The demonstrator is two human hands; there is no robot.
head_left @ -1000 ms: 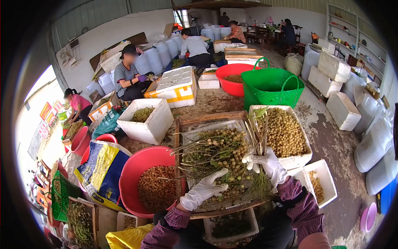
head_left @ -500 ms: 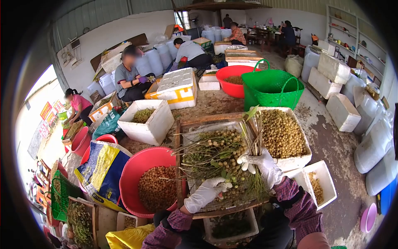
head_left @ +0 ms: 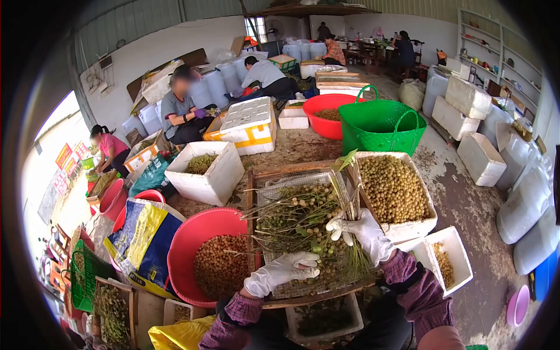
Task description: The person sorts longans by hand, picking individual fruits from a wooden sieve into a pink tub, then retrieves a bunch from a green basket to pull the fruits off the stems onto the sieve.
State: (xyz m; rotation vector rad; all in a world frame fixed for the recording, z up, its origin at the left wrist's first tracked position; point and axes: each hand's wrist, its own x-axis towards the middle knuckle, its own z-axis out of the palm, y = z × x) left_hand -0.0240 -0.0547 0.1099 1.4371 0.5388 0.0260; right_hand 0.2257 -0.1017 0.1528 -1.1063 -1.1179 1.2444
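A wood-framed mesh tray (head_left: pixel 291 170) lies in front of me, covered with a heap of green stems, leaves and small round fruit (head_left: pixel 303 216). My left hand (head_left: pixel 283 273), in a white glove, is over the tray's near left part, fingers apart, with nothing in it. My right hand (head_left: pixel 361 232), also gloved, rests against stems on the right side of the heap; its fingers are bent, and whether they grip any is unclear. A white foam box of yellow-brown fruit (head_left: pixel 396 189) stands right of the tray. Left of it, a red basin (head_left: pixel 182 256) holds brown fruit.
A green basket (head_left: pixel 382 131) and another red basin (head_left: pixel 326 100) stand beyond the tray. At the left are a foam box (head_left: pixel 219 178) and a blue-yellow sack (head_left: pixel 146 239). A small foam box (head_left: pixel 461 259) sits at the right. Several people work farther back.
My left hand has moved a little left and its fingers have come away from the heap. My right hand has shifted slightly left over the stems.
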